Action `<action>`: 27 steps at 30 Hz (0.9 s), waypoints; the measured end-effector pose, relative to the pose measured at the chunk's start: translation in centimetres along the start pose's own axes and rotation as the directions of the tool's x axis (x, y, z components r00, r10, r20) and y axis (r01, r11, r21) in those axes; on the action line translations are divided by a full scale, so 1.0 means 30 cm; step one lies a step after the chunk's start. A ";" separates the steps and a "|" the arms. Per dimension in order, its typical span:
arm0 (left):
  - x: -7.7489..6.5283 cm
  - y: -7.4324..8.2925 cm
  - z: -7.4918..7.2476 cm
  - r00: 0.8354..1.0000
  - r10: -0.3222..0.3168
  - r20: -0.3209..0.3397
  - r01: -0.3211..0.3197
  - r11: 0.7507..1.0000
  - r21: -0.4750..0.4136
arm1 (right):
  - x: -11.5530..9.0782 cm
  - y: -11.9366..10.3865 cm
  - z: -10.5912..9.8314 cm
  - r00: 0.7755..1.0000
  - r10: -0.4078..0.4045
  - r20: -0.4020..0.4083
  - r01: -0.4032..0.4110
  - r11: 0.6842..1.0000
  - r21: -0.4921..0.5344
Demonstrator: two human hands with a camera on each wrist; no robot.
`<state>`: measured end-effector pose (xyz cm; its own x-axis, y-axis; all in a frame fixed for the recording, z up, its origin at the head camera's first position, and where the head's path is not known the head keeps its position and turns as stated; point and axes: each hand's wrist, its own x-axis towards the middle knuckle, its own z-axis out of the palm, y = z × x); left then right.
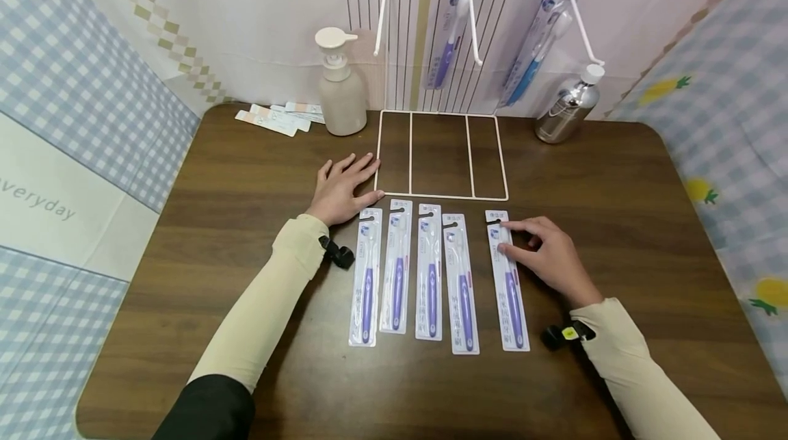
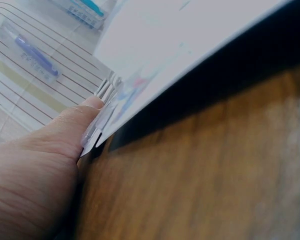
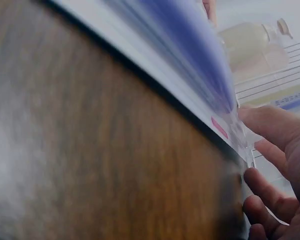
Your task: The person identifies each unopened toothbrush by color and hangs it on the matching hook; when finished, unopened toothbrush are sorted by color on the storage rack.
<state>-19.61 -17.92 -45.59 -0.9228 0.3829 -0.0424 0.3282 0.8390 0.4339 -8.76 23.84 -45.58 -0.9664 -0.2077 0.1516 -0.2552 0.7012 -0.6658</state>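
Note:
My left hand (image 1: 347, 187) rests spread on the table, its fingertips by the left side of the white wire rack (image 1: 443, 196). Its thumb lies at the top end of the leftmost packaged toothbrush (image 1: 366, 289). Several such packs, with purple handles behind clear plastic, lie side by side on the table. My right hand (image 1: 550, 252) pinches the upper part of the rightmost packaged toothbrush (image 1: 512, 303) with thumb and index finger. That pack lies a little apart from the others. In the right wrist view the thumb (image 3: 270, 122) is at the pack's edge, other fingers curled beside it.
White hooks rise behind the rack's base; a purple toothbrush pack (image 1: 448, 50) hangs on the middle one and blue-handled packs (image 1: 529, 70) on the right. A pump bottle (image 1: 343, 101), flat paper packets (image 1: 271, 120) and a silver bottle (image 1: 565, 111) stand or lie along the back edge.

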 end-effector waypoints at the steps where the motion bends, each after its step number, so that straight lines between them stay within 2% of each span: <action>1: -0.001 -0.001 0.000 1.000 -0.001 -0.003 0.001 1.000 0.001 | 0.000 -0.003 -0.001 1.000 0.007 0.002 -0.007 1.000 0.008; 5: -0.005 -0.002 -0.002 1.000 0.000 -0.012 0.000 1.000 0.002 | 0.003 -0.016 -0.008 0.999 0.028 0.015 -0.029 0.998 0.058; 8: -0.005 -0.001 -0.001 1.000 0.000 -0.011 0.000 1.000 0.000 | 0.012 -0.037 -0.019 1.000 0.009 0.029 -0.012 0.996 0.093; 11: -0.005 0.000 0.001 1.000 0.001 -0.011 -0.001 1.000 0.000 | 0.036 -0.078 -0.039 0.999 -0.051 0.012 0.049 0.994 0.096; 14: -0.008 0.001 0.001 1.000 0.003 -0.016 -0.003 1.000 0.002 | 0.079 -0.140 -0.069 0.988 -0.143 -0.052 0.147 0.986 0.078; 17: -0.013 0.001 0.001 1.000 0.003 -0.017 -0.003 1.000 0.003 | 0.132 -0.216 -0.107 0.958 -0.248 -0.142 0.256 0.966 0.037; 21: -0.016 0.003 0.000 1.000 0.005 -0.016 -0.005 1.000 0.006 | 0.203 -0.325 -0.159 0.894 -0.368 -0.257 0.375 0.927 -0.022; 24: -0.015 0.006 -0.003 1.000 0.007 -0.018 -0.007 1.000 0.005 | 0.254 -0.405 -0.189 0.842 -0.421 -0.339 0.436 0.899 -0.032; 27: -0.012 0.008 -0.003 1.000 0.008 -0.020 -0.008 1.000 0.003 | 0.299 -0.476 -0.206 0.803 -0.433 -0.410 0.469 0.883 -0.015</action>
<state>-19.21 -17.90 -45.38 -0.9240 0.3819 -0.0206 0.3363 0.8369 0.4320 -13.99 16.19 -30.20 -0.6782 -0.1911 0.7096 -0.6791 0.5319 -0.5058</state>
